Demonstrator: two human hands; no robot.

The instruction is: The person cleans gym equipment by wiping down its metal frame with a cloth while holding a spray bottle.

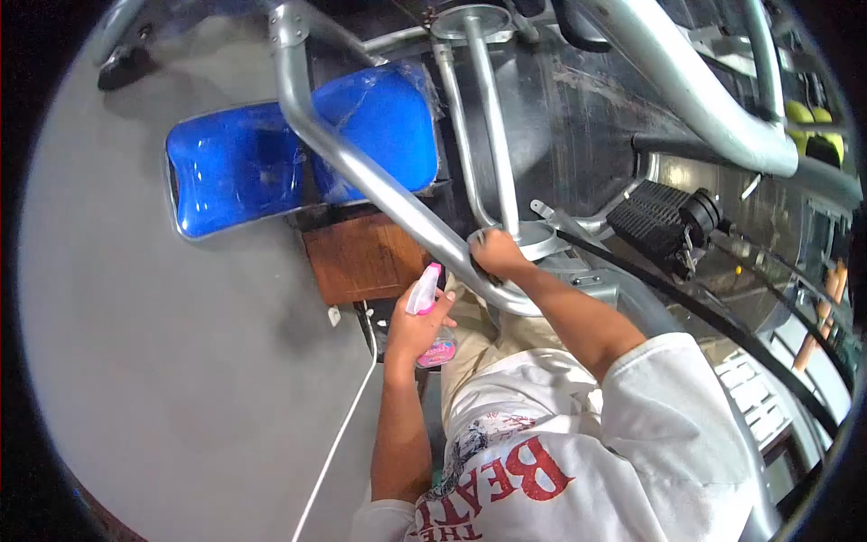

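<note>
My left hand (417, 327) is wrapped round a spray bottle (423, 294) with a white and pink trigger head. Its clear lower part, with a pink label, shows below my fingers. My right hand (498, 255) is closed in a fist against the lower bend of a silver metal tube (379, 191). What its fingers hold, if anything, is hidden. Close beside that hand, a round metal plate (535, 239) joins thinner upright bars. The tube runs up and left, passing in front of two shiny blue pads (237, 167).
A brown wooden box (361, 260) stands under the pads, with a white cable (339, 434) running along the grey floor (163, 361). To the right are a black weight stack (646, 221), a thick silver frame tube (695, 90) and a black curved bar (686, 312).
</note>
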